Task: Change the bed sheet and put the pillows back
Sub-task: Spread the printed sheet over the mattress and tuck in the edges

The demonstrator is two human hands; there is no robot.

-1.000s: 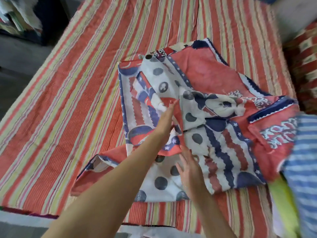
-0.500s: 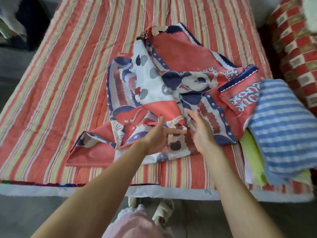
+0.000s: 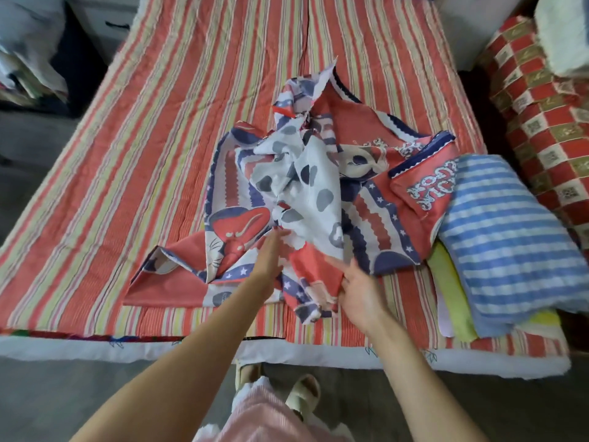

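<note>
A crumpled cartoon-print bed sheet [image 3: 306, 193] in red, white and navy lies bunched in the middle of the bed, partly lifted into a peak. Under it is the red, green and white striped mattress cover [image 3: 153, 148]. My left hand [image 3: 271, 260] reaches into the near folds of the sheet and pinches the fabric, its fingertips hidden in the cloth. My right hand [image 3: 360, 291] is just to the right with spread fingers, touching the sheet's near red edge. No pillow is plainly visible.
A folded blue-and-white striped cloth [image 3: 510, 244] sits on yellow-green fabric [image 3: 452, 291] at the bed's near right corner. A red checkered bundle [image 3: 541, 129] stands right of the bed. Clutter [image 3: 28, 59] lies at the far left. My slippered feet [image 3: 302, 393] are at the bed's near edge.
The sheet has been gathered from a flatter spread into a taller bunch. Both hands have drawn back toward the near edge, and my view has pulled back from the bed.
</note>
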